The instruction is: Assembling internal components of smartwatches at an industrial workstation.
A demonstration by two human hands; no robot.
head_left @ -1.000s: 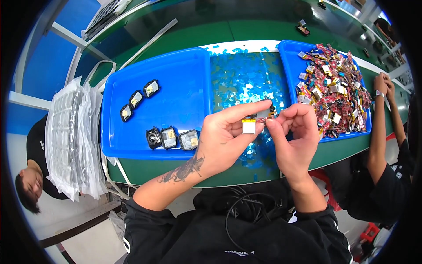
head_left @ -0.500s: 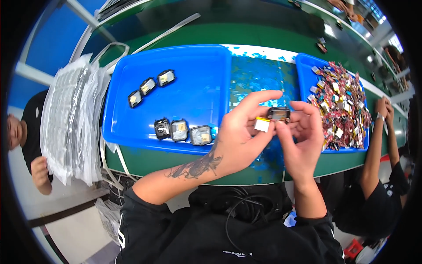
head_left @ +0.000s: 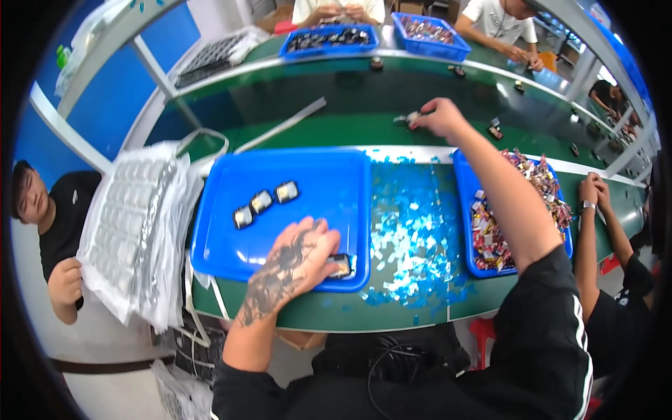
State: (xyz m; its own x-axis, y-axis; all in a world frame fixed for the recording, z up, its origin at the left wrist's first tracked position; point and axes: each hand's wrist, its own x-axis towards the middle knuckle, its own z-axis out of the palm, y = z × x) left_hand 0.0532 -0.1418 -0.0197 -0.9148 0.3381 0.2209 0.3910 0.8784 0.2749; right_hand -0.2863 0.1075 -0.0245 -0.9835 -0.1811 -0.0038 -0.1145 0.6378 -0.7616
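On the green table, at the blue tray's near right corner, has left hand beside a watch case. Past the table's far edge, stretches nearer right hand to a watch piece lying lengthwise leftward. Cannot tell if gripping either.

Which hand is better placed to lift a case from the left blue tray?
Likely the left hand: it's over the tray, beside a case; the right hand is over the far worktop.
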